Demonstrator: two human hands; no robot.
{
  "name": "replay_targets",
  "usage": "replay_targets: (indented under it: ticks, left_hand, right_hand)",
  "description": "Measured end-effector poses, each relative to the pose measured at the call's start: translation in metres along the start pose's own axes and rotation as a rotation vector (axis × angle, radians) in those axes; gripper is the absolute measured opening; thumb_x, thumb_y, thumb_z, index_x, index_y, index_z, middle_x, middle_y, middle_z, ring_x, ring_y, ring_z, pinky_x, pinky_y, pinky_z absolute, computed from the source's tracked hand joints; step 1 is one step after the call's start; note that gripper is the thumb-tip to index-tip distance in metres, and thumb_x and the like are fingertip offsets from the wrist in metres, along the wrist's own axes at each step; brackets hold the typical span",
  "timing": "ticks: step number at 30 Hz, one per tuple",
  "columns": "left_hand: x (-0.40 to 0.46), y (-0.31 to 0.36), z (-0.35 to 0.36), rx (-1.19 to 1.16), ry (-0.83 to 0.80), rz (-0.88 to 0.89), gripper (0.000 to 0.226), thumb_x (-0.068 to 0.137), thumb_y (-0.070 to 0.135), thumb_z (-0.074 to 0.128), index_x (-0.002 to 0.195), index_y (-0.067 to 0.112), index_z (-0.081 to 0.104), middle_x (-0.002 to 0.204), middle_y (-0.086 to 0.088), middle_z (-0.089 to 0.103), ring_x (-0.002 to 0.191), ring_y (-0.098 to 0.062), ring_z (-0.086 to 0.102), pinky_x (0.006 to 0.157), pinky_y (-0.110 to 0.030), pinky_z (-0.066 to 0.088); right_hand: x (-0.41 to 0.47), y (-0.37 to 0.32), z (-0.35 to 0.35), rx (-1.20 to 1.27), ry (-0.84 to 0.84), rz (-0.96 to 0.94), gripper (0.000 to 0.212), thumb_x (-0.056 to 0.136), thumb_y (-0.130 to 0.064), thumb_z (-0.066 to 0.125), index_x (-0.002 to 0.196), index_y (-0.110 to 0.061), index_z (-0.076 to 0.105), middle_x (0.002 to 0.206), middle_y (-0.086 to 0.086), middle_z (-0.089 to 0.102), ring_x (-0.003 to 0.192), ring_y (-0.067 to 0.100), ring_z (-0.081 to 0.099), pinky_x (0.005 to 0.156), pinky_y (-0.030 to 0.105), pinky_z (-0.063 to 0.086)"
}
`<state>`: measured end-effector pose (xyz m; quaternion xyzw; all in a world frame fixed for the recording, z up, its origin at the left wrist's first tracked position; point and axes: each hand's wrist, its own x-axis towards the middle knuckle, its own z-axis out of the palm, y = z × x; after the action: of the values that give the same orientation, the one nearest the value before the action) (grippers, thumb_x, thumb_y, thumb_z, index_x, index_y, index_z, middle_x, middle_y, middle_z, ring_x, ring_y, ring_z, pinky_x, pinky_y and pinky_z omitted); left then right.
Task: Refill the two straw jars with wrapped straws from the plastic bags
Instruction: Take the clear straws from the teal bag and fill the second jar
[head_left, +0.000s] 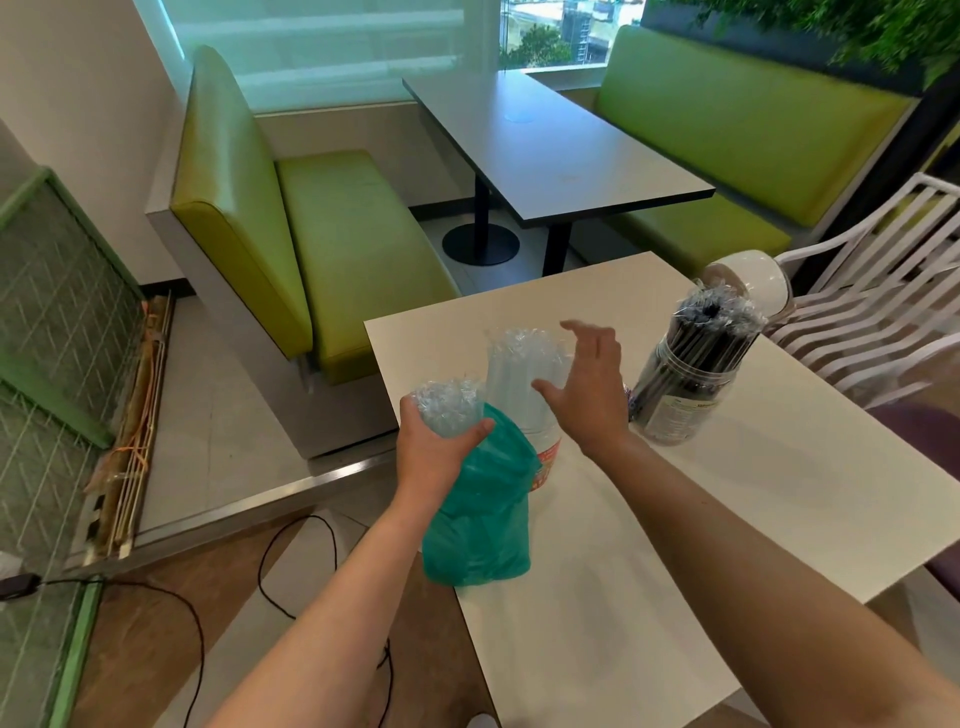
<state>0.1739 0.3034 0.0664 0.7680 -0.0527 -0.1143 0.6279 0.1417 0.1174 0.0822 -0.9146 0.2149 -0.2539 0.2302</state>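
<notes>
My left hand (434, 451) grips a bundle of clear wrapped straws (448, 405) that sticks up out of a teal plastic bag (480, 519) at the white table's left edge. Just behind the bag stands a clear jar (522, 384) holding pale wrapped straws, its lower part hidden by the bag. My right hand (587, 382) hovers open beside that jar's right side, fingers spread. A second jar (685, 384) packed with black wrapped straws stands to the right, leaning slightly.
A white lid (756, 278) lies behind the black-straw jar near the white table's (675, 545) far corner. A white slatted chair (872, 296) is on the right. Green booth benches (332, 249) and a grey table (540, 150) lie beyond. Black cables (291, 571) run on the floor at left.
</notes>
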Motion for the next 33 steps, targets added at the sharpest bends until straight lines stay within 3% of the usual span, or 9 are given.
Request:
replay_targets:
  ticks: [5,10,14,17,20,23,25,28,33]
  left_hand:
    - [0.0,0.001,0.001,0.01,0.003,-0.01,0.07,0.074,0.033,0.083,0.12,0.033,0.03,0.12,0.012,0.042,0.112,-0.009,0.045,0.089,-0.024,0.043]
    - [0.0,0.002,0.001,-0.003,0.009,-0.003,0.069,0.073,0.033,0.084,0.119,0.031,0.032,0.119,0.009,0.045,0.11,-0.011,0.048,0.082,-0.02,0.044]
    - [0.001,0.002,0.001,-0.009,-0.011,-0.019,0.07,0.073,0.036,0.083,0.119,0.033,0.031,0.118,0.01,0.044,0.11,-0.011,0.048,0.081,-0.02,0.044]
    - [0.001,0.002,0.001,-0.023,-0.011,-0.014,0.07,0.072,0.034,0.084,0.119,0.031,0.032,0.117,0.009,0.045,0.108,-0.011,0.048,0.075,-0.015,0.042]
    - [0.001,0.002,-0.001,-0.04,-0.004,0.005,0.069,0.071,0.032,0.086,0.117,0.029,0.034,0.109,0.011,0.048,0.104,-0.01,0.051,0.068,-0.012,0.041]
    - [0.0,0.003,-0.002,-0.042,-0.008,0.013,0.068,0.07,0.031,0.086,0.116,0.028,0.036,0.103,0.015,0.049,0.099,-0.007,0.052,0.068,-0.013,0.041]
    - [-0.002,0.004,-0.003,-0.062,-0.037,0.012,0.067,0.07,0.03,0.086,0.117,0.029,0.037,0.103,0.016,0.051,0.096,-0.003,0.052,0.069,-0.014,0.042]
    - [-0.004,0.004,-0.005,-0.087,-0.093,0.006,0.067,0.071,0.027,0.085,0.118,0.03,0.037,0.106,0.016,0.052,0.097,-0.002,0.052,0.071,-0.014,0.043]
    - [-0.006,0.005,-0.006,-0.076,-0.143,-0.03,0.068,0.071,0.028,0.085,0.119,0.031,0.036,0.104,0.018,0.05,0.1,-0.007,0.051,0.072,-0.015,0.042]
  right_hand:
    - [0.004,0.008,0.008,-0.245,-0.228,-0.229,0.062,0.1,-0.028,0.049,0.154,-0.019,0.02,0.163,0.001,0.01,0.15,0.02,0.009,0.122,0.039,0.014]
    - [-0.001,0.011,0.012,-0.284,-0.232,-0.217,0.052,0.106,-0.033,0.032,0.154,-0.018,0.02,0.163,-0.001,0.009,0.15,0.019,0.004,0.116,0.03,-0.003]
    - [-0.008,-0.008,0.001,-0.196,0.001,-0.175,0.044,0.098,-0.029,0.052,0.141,-0.022,0.046,0.151,0.005,0.038,0.139,0.027,0.03,0.117,0.039,0.023]
    - [-0.026,-0.026,-0.005,0.063,0.105,-0.123,0.026,0.087,-0.01,0.061,0.111,-0.02,0.059,0.117,0.001,0.054,0.107,0.017,0.047,0.092,0.029,0.042]
    - [-0.044,-0.038,-0.005,0.386,-0.184,0.089,0.022,0.087,0.0,0.058,0.1,-0.017,0.06,0.097,-0.003,0.06,0.079,0.002,0.054,0.068,0.01,0.043]
    - [-0.05,-0.035,0.004,0.409,-0.48,0.261,0.038,0.088,-0.002,0.058,0.123,-0.016,0.058,0.113,-0.001,0.065,0.087,0.006,0.058,0.064,0.007,0.043]
    - [-0.049,-0.036,0.005,0.469,-0.593,0.318,0.053,0.086,-0.003,0.059,0.136,-0.018,0.05,0.126,-0.001,0.062,0.097,0.011,0.06,0.068,0.013,0.048]
    - [-0.044,-0.038,0.001,0.582,-0.702,0.334,0.067,0.085,-0.002,0.065,0.145,-0.018,0.04,0.14,0.003,0.052,0.105,0.014,0.058,0.088,0.021,0.049]
    - [-0.041,-0.034,0.001,0.57,-0.825,0.313,0.08,0.082,-0.016,0.074,0.149,-0.022,0.031,0.146,-0.001,0.043,0.124,0.022,0.051,0.108,0.039,0.043]
